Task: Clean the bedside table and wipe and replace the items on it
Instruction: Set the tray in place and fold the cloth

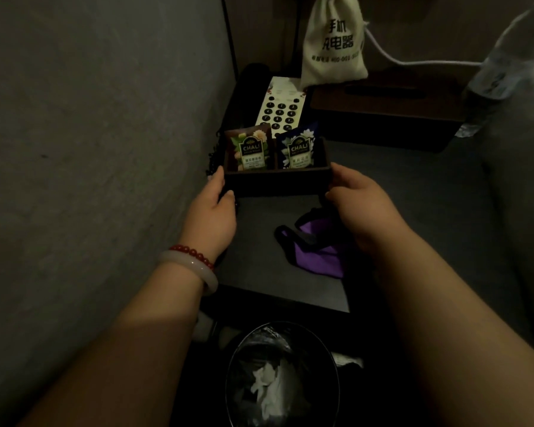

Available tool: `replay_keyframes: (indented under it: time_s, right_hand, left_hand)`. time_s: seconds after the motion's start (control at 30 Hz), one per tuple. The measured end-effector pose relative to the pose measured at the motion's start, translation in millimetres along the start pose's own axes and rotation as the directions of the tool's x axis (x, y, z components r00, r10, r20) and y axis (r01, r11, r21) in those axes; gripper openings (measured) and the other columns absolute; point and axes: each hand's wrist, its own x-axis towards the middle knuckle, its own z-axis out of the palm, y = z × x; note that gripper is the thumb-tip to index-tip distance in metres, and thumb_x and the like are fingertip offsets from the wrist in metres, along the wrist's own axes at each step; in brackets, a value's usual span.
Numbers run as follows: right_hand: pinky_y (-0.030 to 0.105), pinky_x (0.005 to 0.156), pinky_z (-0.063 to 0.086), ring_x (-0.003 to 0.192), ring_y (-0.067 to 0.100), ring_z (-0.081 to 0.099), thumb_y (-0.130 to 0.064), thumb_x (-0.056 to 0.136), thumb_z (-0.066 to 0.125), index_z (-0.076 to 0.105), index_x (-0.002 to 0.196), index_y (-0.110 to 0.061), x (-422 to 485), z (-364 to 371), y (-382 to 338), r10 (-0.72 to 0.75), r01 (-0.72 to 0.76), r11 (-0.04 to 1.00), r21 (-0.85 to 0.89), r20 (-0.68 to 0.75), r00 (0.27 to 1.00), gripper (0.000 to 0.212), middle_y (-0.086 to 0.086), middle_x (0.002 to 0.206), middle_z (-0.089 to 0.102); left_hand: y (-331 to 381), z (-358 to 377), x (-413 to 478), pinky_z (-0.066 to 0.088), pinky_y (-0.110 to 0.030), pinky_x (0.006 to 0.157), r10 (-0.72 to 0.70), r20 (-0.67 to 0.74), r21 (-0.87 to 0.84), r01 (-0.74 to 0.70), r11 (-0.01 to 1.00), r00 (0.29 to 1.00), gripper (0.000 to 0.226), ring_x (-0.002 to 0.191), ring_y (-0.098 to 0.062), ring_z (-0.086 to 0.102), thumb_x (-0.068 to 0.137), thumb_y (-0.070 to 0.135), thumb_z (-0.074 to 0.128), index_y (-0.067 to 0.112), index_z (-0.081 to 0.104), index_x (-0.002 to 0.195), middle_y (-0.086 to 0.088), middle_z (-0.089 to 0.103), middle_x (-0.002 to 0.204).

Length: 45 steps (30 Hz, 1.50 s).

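Note:
A small dark wooden box (275, 181) stands on the dark bedside table (259, 272). It holds two CHALI tea sachets, a brown one (249, 149) and a blue one (299, 149). My left hand (215, 211) grips the box's left end, thumb on its near side. My right hand (361, 201) grips the right end. A purple cloth (318, 254) with a dark edge lies on the table under my right wrist.
Behind the box lies a black telephone (279, 109) with a pale keypad. A cream drawstring bag (333, 41) rests on a dark tissue box (389, 112). A plastic bottle (503, 69) is at far right. A lined waste bin (278, 377) sits below the table edge.

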Motion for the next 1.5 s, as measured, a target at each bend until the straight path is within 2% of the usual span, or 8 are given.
replay_keyframes:
  time_s: [0.17, 0.43, 0.53, 0.67, 0.77, 1.0, 1.13, 1.5]
  right_hand:
    - [0.044, 0.083, 0.054, 0.088, 0.017, 0.066, 0.004, 0.089, 0.037, 0.054, 0.128, -0.036, -3.0, 0.2, -4.5, 0.013, -0.013, 1.000, -0.028, -0.003, 1.000, 0.059, -0.014, 0.109, 0.065]
    - [0.015, 0.060, 0.042, 0.084, -0.001, 0.054, -0.021, 0.092, 0.057, 0.061, 0.118, -0.029, -10.2, -34.6, -18.3, -0.097, 0.024, 0.932, -0.362, -0.184, 0.978, 0.028, -0.011, 0.107, 0.059]
    - [0.019, 0.057, 0.038, 0.077, 0.003, 0.056, -0.036, 0.084, 0.067, 0.066, 0.086, -0.025, -18.6, -51.2, -22.8, -0.049, 0.048, 0.818, -0.574, 0.013, 0.999, 0.010, -0.008, 0.087, 0.064]
    - [0.023, 0.083, 0.042, 0.095, 0.004, 0.052, -0.046, 0.065, 0.079, 0.065, 0.094, -0.037, -31.1, -55.4, -20.6, 0.124, 0.212, 0.612, -0.762, 0.357, 0.926, 0.033, -0.015, 0.102, 0.054]
    - [0.021, 0.091, 0.037, 0.106, 0.009, 0.048, -0.033, 0.070, 0.079, 0.066, 0.085, -0.036, -26.8, -51.7, -9.1, -0.014, 0.350, 0.504, -0.789, 0.398, 0.917, 0.021, -0.008, 0.111, 0.050]
    - [0.009, 0.061, 0.040, 0.071, -0.004, 0.057, -0.024, 0.081, 0.070, 0.060, 0.077, -0.028, -38.9, -56.2, -19.9, -0.319, 0.400, 0.782, -0.478, 0.245, 0.916, 0.012, -0.015, 0.076, 0.063]
    - [0.007, 0.058, 0.041, 0.067, -0.003, 0.056, -0.023, 0.082, 0.069, 0.059, 0.080, -0.028, -46.6, -62.1, -22.5, -0.405, 0.421, 0.785, -0.454, 0.138, 0.904, 0.011, -0.011, 0.075, 0.062]
    - [0.024, 0.073, 0.031, 0.083, 0.013, 0.048, -0.026, 0.085, 0.063, 0.070, 0.097, -0.018, -57.9, -109.9, -66.6, -0.617, 0.397, 0.451, -0.799, 0.043, 0.786, 0.015, -0.005, 0.086, 0.050]
  left_hand:
    - [-4.7, -1.4, 8.4, 0.010, -0.010, 0.103, 0.019, -0.007, 0.045, -0.019, 0.999, 1.000, 0.049, 0.143, -0.009, 0.017, 0.101, 0.014, 0.038, 0.025, 0.027, 0.148, 0.000, 0.019, 0.158]
    - [-4.6, -0.5, 6.1, 0.010, -0.012, 0.106, 0.035, -0.025, 0.055, -0.033, 0.998, 0.999, 0.049, 0.143, -0.007, 0.018, 0.101, 0.015, 0.039, 0.024, 0.028, 0.148, 0.000, 0.024, 0.156]
    - [-3.1, 0.0, 6.0, 0.009, -0.010, 0.103, 0.038, -0.029, 0.051, -0.036, 0.998, 0.999, 0.047, 0.143, -0.008, 0.017, 0.102, 0.017, 0.039, 0.023, 0.029, 0.147, -0.001, 0.022, 0.157]
    - [-1.3, -0.5, 5.2, 0.007, -0.013, 0.105, 0.045, -0.032, 0.109, -0.041, 0.993, 0.998, 0.049, 0.144, -0.008, 0.012, 0.102, 0.023, 0.039, 0.024, 0.025, 0.149, -0.001, 0.015, 0.158]
    - [5.0, 0.5, -6.9, 0.006, -0.010, 0.109, 0.369, -0.106, 0.204, -0.343, 0.917, 0.923, 0.054, 0.141, -0.002, 0.009, 0.098, 0.028, 0.048, 0.024, 0.027, 0.147, 0.013, 0.020, 0.154]
    - [10.8, 35.1, -34.9, 0.023, -0.017, 0.112, 0.513, 0.499, 0.148, -0.652, 0.743, 0.698, 0.068, 0.136, -0.001, 0.031, 0.076, 0.042, 0.075, 0.029, 0.047, 0.136, 0.016, 0.045, 0.138]
    - [15.2, 27.3, -25.6, 0.040, -0.015, 0.074, 0.534, 0.349, 0.118, -0.602, 0.790, 0.770, 0.010, 0.080, -0.001, 0.055, 0.079, 0.022, 0.075, 0.022, 0.072, 0.088, 0.010, 0.060, 0.082]
    - [105.0, -26.0, -19.0, 0.051, -0.023, 0.068, 0.520, 0.158, -0.021, -0.523, 0.852, 0.840, 0.019, 0.068, -0.001, 0.063, 0.075, 0.018, 0.077, 0.034, 0.068, 0.073, 0.014, 0.069, 0.071]
